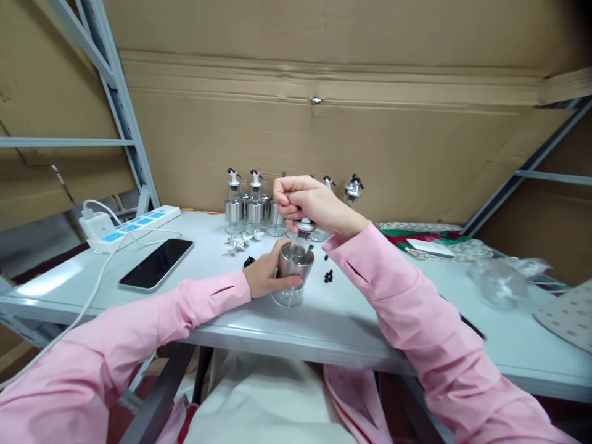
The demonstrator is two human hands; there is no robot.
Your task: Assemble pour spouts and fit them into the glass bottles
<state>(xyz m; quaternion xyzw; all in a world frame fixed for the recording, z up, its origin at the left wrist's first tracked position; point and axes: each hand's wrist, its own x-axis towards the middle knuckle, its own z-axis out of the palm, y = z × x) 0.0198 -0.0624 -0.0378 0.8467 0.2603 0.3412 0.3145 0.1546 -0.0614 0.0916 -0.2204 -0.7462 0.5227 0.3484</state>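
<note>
A glass oil bottle [296, 262] with a steel band round its body stands, slightly tilted, near the table's front edge. My left hand [271, 269] is wrapped round its body from the left. Above the neck, my right hand [308, 200] has its fingers curled at the pour spout [304, 226], whose pale collar shows under the fist. The spout's top is hidden by the fingers. Several white spout parts [238, 242] lie behind my left hand, with a black cap [248, 261] near my wrist. Small black pieces [328, 276] lie right of the bottle.
Several like bottles [234, 206] with spouts stand at the back, partly hidden by my right hand. On the left are a phone [157, 264], a power strip [134, 228] and a white cable. A plastic bag [502, 280] and patterned cloth [472, 250] lie right. Cardboard [370, 142] walls the back.
</note>
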